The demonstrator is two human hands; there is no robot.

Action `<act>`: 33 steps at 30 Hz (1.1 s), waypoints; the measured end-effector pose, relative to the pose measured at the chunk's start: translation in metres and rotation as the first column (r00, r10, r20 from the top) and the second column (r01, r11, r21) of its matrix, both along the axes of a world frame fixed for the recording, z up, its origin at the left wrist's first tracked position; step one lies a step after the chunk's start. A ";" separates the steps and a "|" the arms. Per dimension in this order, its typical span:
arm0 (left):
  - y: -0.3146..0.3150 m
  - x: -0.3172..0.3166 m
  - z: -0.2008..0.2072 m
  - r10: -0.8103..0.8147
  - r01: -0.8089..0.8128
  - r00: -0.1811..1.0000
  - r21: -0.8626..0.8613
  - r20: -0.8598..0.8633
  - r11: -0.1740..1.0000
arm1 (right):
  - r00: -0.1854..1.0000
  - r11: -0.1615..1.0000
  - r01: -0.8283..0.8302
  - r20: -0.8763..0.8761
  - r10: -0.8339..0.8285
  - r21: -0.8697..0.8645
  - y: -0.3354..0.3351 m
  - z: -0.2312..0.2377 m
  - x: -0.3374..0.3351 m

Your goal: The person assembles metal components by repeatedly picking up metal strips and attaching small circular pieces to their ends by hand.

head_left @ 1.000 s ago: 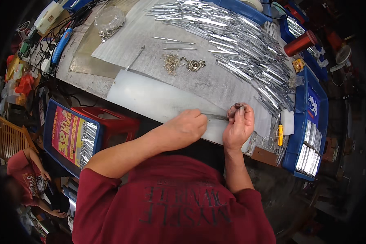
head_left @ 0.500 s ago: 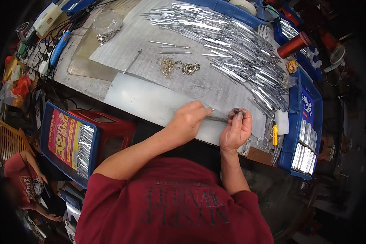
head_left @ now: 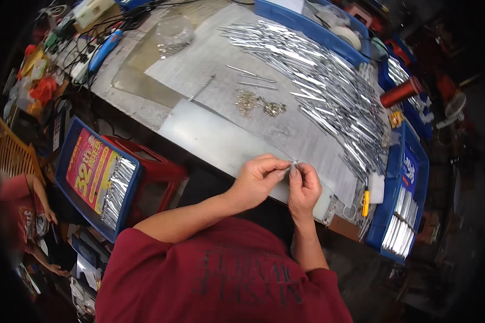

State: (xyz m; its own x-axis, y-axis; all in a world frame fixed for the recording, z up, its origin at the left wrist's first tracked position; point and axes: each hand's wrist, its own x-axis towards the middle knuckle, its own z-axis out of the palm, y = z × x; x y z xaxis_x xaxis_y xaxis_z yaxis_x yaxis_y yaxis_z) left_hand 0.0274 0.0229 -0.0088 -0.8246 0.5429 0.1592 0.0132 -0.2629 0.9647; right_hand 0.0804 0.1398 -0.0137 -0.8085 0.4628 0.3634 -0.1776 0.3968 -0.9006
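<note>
My left hand (head_left: pixel 258 180) and my right hand (head_left: pixel 305 189) meet fingertip to fingertip over the near edge of a whitish board (head_left: pixel 210 132). Both are closed in a pinch around a small silvery metal piece (head_left: pixel 294 162), mostly hidden by the fingers; its exact kind is too small to tell. Beyond the board lie a little heap of gold-coloured small parts (head_left: pixel 246 102) and, beside it, a heap of darker small metal parts (head_left: pixel 274 108). A few slim silvery rods (head_left: pixel 256 81) rest farther back. Behind them spreads a large pile of shiny metal rods (head_left: pixel 318 75).
Right of the table stands a blue bin (head_left: pixel 382 237) with bundled rods; a yellow-handled tool (head_left: pixel 366 203) lies near it. At left, another rod-filled blue bin (head_left: pixel 106 235) sits beside a red stool (head_left: pixel 170 167). A clear bag (head_left: pixel 173 35) lies farther back. Another person (head_left: pixel 24 210) is at far left.
My hands were apart, each pinching something small; now their fingertips meet, the right hand having come in toward the left. The whole view has shifted slightly with my head.
</note>
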 end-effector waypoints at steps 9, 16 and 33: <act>0.003 0.009 0.009 0.164 -0.186 0.934 -0.042 -0.318 0.982 | 0.999 0.998 0.013 -0.035 -0.015 -0.064 -0.009 0.008 0.001; -0.018 -0.034 0.007 0.283 -0.403 0.774 -0.096 -0.566 0.910 | 0.997 0.976 -0.051 -0.060 0.039 -0.211 -0.008 0.002 -0.006; -0.076 -0.183 -0.004 0.116 -0.779 0.512 -0.404 -0.851 0.480 | 0.995 0.973 -0.097 0.019 0.103 -0.208 -0.004 0.001 -0.001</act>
State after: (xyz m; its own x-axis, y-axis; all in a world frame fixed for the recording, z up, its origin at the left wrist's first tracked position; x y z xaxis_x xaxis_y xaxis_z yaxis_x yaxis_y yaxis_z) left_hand -0.1556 -0.0533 -0.0127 -0.7879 0.3031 0.5360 0.5602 0.7143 0.4195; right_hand 0.0794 0.1353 -0.0127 -0.8633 0.4418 0.2438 -0.1792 0.1832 -0.9666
